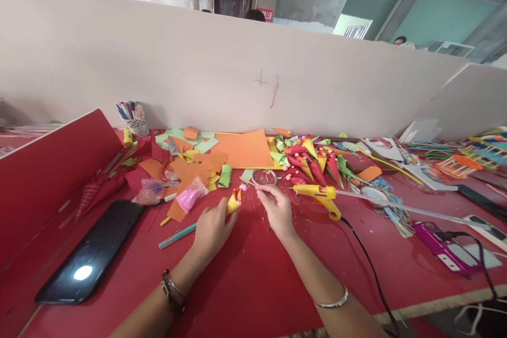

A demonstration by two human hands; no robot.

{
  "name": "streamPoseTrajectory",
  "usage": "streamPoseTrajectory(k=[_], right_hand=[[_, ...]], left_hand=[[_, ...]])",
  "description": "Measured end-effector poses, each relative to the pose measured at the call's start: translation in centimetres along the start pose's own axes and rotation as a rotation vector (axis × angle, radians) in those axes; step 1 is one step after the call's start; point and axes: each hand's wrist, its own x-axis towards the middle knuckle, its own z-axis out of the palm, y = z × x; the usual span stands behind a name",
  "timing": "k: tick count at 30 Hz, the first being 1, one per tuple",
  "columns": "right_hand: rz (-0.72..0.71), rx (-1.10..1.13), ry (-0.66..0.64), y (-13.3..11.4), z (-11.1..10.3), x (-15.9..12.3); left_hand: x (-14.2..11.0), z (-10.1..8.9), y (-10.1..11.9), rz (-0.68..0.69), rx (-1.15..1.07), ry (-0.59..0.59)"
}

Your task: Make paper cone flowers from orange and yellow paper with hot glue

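My left hand [212,226] is closed around a small rolled yellow paper cone [233,202], with orange paper showing inside its mouth and pink bits at its rim. Just to the right, my right hand [277,210] pinches its thumb and fingertips together close to the cone's opening. Whatever lies between those fingertips is too small to make out. A clear round tape roll [264,176] lies behind my right hand. To the right of that hand rests a yellow glue gun [322,198] with a long clear glue stick in it. A teal pen [178,236] lies beside my left hand.
Finished paper cones [312,161] are heaped at the back, beside an orange sheet [245,149]. Paper scraps [198,166] and a bag of pink material [190,198] lie left of centre. A black phone [93,248] is at left, a purple power strip [446,247] at right. A white partition [198,63] stands behind.
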Motion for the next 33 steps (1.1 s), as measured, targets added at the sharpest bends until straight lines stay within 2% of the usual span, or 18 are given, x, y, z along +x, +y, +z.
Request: streamPoseTrajectory(k=[2,6,9,15,20,23,27,30,33], right_hand=[[-0.043,-0.031,0.003,-0.2,0.0,-0.2],[-0.042,-0.07,0.015,-0.7,0.2,-0.7],[-0.041,-0.1,0.004,-0.8,0.3,-1.0],[0.001,-0.087,-0.011,-1.1,0.2,-1.2],[-0.064,-0.068,-0.059,-1.6,0.5,-1.5],[-0.023,-0.012,-0.062,-1.7,0.7,-1.6],[0.023,0.048,-0.059,-1.8,0.8,-1.7],[-0.004,0.025,-0.074,-2.0,0.8,-1.8],[-0.106,-0.078,-0.101,-2.3,0.9,-1.9]], left_hand=[[0.0,0.0,-0.1,-0.003,-0.1,0.003],[0.0,-0.1,-0.1,0.022,-0.391,0.008],[0.0,-0.2,0.1,0.011,-0.529,-0.006],[0.0,-0.1,0.2,0.005,-0.604,-0.004],[-0.1,0.0,0.4,-0.004,-0.661,-0.037],[-0.1,0.1,0.5,-0.001,-0.727,-0.083],[0.0,0.1,0.6,-0.02,-0.836,-0.078],[0.2,0.0,0.7,-0.052,-0.979,-0.149],[0.1,-0.3,0.7,-0.045,-1.093,-0.261]])
